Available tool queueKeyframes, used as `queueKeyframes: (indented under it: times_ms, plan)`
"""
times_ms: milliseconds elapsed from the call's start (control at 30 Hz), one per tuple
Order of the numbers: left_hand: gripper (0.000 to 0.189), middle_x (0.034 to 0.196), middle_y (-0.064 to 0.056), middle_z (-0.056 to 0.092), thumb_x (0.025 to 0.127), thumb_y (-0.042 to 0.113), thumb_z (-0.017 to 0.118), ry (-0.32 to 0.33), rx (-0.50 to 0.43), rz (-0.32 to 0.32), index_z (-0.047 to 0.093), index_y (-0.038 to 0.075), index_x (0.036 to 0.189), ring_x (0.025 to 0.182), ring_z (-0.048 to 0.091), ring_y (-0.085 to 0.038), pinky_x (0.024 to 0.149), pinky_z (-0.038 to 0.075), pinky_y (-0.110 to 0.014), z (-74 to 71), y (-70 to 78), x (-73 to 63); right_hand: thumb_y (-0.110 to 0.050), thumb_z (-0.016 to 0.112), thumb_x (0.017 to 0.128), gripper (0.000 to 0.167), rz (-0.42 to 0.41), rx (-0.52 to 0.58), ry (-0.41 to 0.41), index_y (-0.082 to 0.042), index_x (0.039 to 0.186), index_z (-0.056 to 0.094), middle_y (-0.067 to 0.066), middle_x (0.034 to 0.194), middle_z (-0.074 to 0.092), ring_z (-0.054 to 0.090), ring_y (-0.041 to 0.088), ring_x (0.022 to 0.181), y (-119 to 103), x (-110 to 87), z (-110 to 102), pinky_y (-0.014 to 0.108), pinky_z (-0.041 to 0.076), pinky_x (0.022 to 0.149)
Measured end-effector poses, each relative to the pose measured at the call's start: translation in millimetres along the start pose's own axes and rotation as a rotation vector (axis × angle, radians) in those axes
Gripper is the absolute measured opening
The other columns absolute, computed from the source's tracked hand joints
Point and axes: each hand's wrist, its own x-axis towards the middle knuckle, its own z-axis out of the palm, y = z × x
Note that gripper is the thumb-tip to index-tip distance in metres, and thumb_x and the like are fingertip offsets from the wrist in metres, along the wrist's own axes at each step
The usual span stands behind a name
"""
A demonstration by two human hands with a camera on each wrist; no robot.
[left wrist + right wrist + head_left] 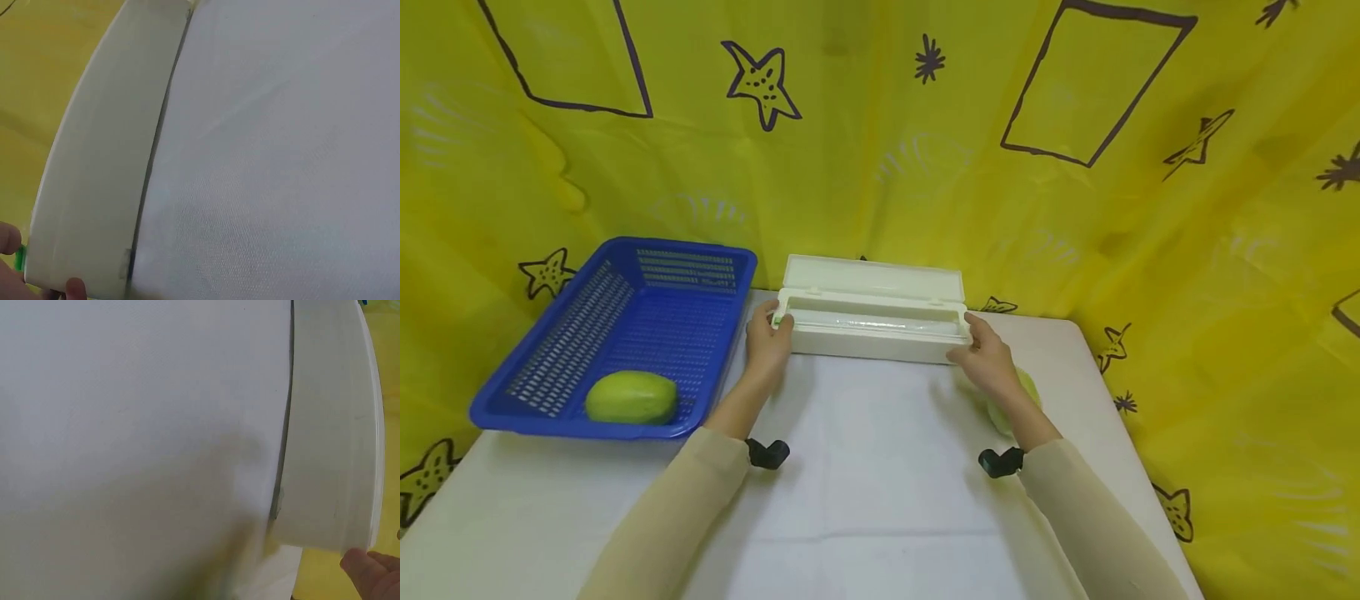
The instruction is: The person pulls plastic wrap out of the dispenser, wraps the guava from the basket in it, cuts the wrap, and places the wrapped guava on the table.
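Observation:
A white cling film dispenser (pixel 880 343) sits at the table's back edge with its lid (pixel 874 278) raised. A roll of clear film (pixel 880 322) lies inside. My left hand (pixel 767 342) holds its left end, thumb at the front beside a small green slider (pixel 777 320). At the right end, my right hand (pixel 983 354) grips the corner with thumb and fingers. In the left wrist view, the dispenser's front (pixel 100 156) shows with fingertips at its lower end. The right wrist view shows fingertips touching the dispenser's end (pixel 331 437).
Left of the dispenser, a blue plastic basket (pixel 692 333) holds a green oblong melon-like fruit (pixel 631 397). Under my right wrist lies a pale green roundish thing (pixel 1028 386), partly hidden. A yellow patterned curtain (pixel 880 125) hangs behind the white-covered table (pixel 887 483).

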Motion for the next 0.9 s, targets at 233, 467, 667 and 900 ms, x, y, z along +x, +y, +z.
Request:
queueKeyframes:
  times_ms: [233,467,667,900]
  plan:
    - [0.049,0.147,-0.021,0.040,0.103,0.022,0.047,0.018,0.085,0.064,0.038,0.013,0.150,0.125,0.039,-0.038,0.110,0.031,-0.051,5.3,-10.1,2.7,-0.024,0.063,0.091,0.073,-0.124,-0.409,0.011,-0.009,0.155,0.032,0.023,0.153,0.041,0.034,0.048,0.141,16,-19.5,-6,0.062,0.028,0.115]
    - [0.046,0.144,-0.022,0.039,0.101,0.021,0.049,0.071,0.155,0.130,0.044,0.012,0.146,0.120,0.037,-0.038,0.106,0.030,-0.051,2.5,-5.9,0.6,-0.025,0.070,0.090,0.070,-0.175,-0.609,-0.023,-0.007,0.151,0.040,0.024,0.148,0.046,0.034,0.052,0.137,48,-36.0,-29,0.068,0.029,0.110]
    - [0.041,0.138,-0.021,0.046,0.095,0.015,0.059,0.019,0.436,0.469,0.057,0.009,0.135,0.128,0.037,-0.041,0.106,0.033,-0.055,1.3,11.5,2.2,-0.030,0.063,0.093,0.069,-0.039,-0.495,-0.053,-0.005,0.152,0.036,0.028,0.146,0.046,0.047,0.047,0.126,57,-32.8,-48,0.063,0.040,0.103]
    - [0.033,0.130,-0.020,0.058,0.097,0.015,0.061,-0.205,0.827,0.685,0.063,0.008,0.129,0.121,0.050,-0.046,0.095,0.049,-0.056,5.0,34.9,13.5,-0.030,0.071,0.082,0.075,-0.043,-0.528,0.005,-0.009,0.148,0.042,0.027,0.135,0.056,0.055,0.043,0.106,57,-25.4,-63,0.058,0.048,0.086]
